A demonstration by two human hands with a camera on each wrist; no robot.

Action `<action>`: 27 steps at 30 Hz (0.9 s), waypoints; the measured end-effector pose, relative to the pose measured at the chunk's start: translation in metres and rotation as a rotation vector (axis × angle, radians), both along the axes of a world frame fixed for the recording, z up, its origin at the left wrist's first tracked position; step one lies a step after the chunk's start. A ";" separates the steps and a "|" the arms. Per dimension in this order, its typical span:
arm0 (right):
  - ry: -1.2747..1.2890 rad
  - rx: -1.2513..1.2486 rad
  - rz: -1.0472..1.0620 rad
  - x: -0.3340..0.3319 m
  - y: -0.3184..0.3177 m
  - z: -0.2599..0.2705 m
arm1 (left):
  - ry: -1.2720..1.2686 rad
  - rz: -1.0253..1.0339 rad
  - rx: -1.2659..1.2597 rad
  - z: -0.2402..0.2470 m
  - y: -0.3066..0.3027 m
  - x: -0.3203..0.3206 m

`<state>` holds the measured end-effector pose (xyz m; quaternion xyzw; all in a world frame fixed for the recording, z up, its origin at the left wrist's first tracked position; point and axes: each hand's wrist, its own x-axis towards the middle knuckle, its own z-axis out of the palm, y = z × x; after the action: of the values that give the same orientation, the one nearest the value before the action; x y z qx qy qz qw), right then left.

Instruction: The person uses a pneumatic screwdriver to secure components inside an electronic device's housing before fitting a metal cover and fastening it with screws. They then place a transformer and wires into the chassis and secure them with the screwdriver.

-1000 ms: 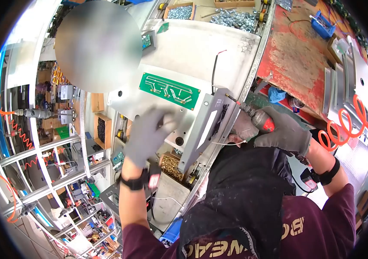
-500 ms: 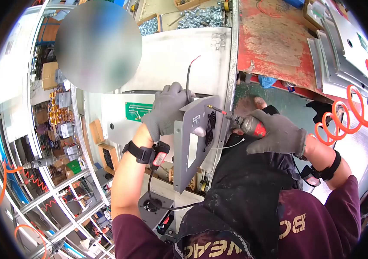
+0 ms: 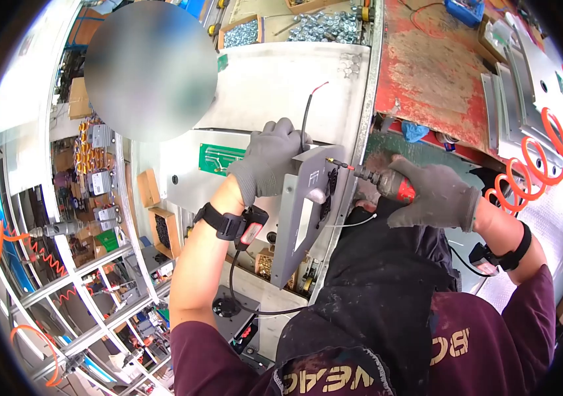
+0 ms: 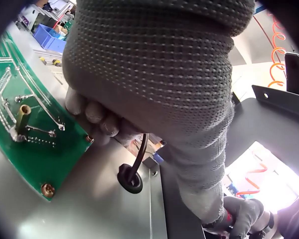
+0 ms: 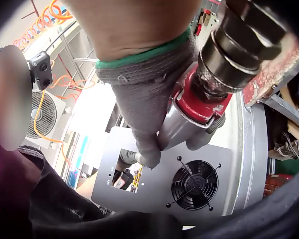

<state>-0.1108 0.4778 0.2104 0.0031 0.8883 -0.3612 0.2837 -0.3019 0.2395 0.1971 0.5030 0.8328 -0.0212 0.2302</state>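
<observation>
My gloved left hand (image 3: pixel 268 158) grips the upper part of a grey metal panel (image 3: pixel 287 228), standing on edge on a flat metal plate (image 3: pixel 186 142). Through the panel's rectangular cutout a gloved fingertip (image 5: pixel 128 157) shows in the right wrist view. That panel carries a black fan (image 5: pixel 194 184) and OFF/ON lettering. In my gloved right hand (image 3: pixel 436 195) is a red and silver power screwdriver (image 3: pixel 397 185), its bit pointing at the panel's upper corner. A green circuit board (image 4: pixel 35 119) lies on the plate beside my left hand. A black cable (image 4: pixel 139 159) rises through a grommet there.
Boxes of metal fasteners (image 3: pixel 240 33) stand at the far end of the bench. To the right are a worn red table (image 3: pixel 433 86), stacked metal panels (image 3: pixel 502 109) and a coiled orange air hose (image 3: pixel 526 158). Shelving with parts (image 3: pixel 90 277) lines the left side.
My left hand has come from over the plate to the grey panel and taken hold of it. The panel now stands more upright. My right hand still holds the screwdriver beside it.
</observation>
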 end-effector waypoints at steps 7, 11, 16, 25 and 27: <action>0.323 0.092 0.081 -0.005 0.005 -0.020 | -0.008 -0.035 0.056 -0.002 -0.004 0.002; 0.345 0.172 0.119 -0.009 0.003 -0.021 | -0.028 -0.008 0.071 -0.005 -0.004 0.001; 0.327 0.160 0.164 -0.016 0.012 -0.004 | -0.041 0.049 0.067 0.010 -0.005 0.007; 0.274 0.664 0.606 -0.093 0.084 -0.033 | -0.333 1.381 1.048 0.030 -0.157 0.075; 0.290 0.738 0.772 -0.115 0.102 -0.069 | -0.150 1.680 1.078 0.016 -0.184 0.115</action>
<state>-0.2254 0.5794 0.1410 -0.2733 0.9225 0.1077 0.2505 -0.1865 0.0558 0.2129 -0.2112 0.8000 0.5604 -0.0364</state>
